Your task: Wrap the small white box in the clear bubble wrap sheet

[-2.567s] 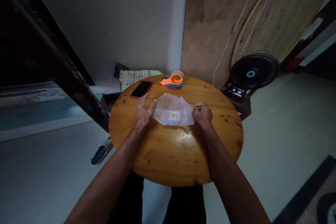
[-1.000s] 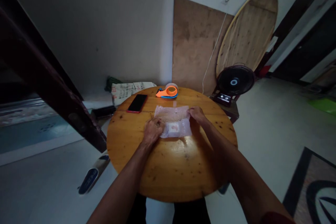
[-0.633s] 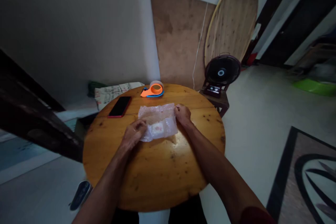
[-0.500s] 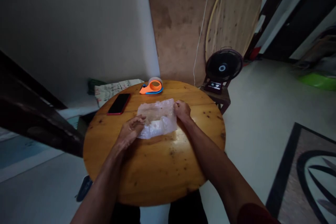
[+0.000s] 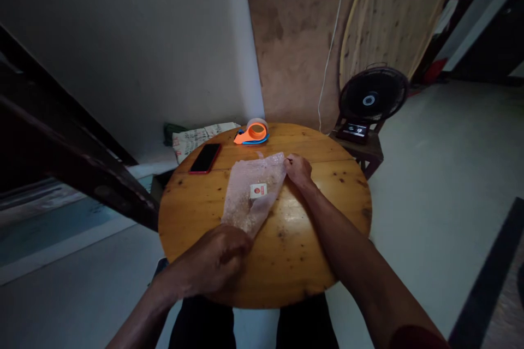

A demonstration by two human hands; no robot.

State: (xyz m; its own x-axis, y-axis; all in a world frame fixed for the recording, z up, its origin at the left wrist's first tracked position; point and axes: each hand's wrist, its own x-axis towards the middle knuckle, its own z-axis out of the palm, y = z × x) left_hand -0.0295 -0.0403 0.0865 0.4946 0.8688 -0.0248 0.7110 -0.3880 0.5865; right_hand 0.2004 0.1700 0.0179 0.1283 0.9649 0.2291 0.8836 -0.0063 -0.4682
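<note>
Left grip [image 5: 219, 256] and right grip [image 5: 298, 169] hold bubble wrap [image 5: 240, 185]; box [image 5: 258, 191] lies between.

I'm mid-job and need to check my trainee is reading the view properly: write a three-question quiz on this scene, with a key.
1. Which part of the bubble wrap is the right hand gripping?
A) the far left corner
B) the far right corner
C) the middle

2. True or false: the small box with a white, red-printed face lies on the bubble wrap.

3. What lies on the round wooden table to the left of the orange and blue tape dispenser?

Key: 1. B. 2. True. 3. A smartphone with a dark screen.
</note>
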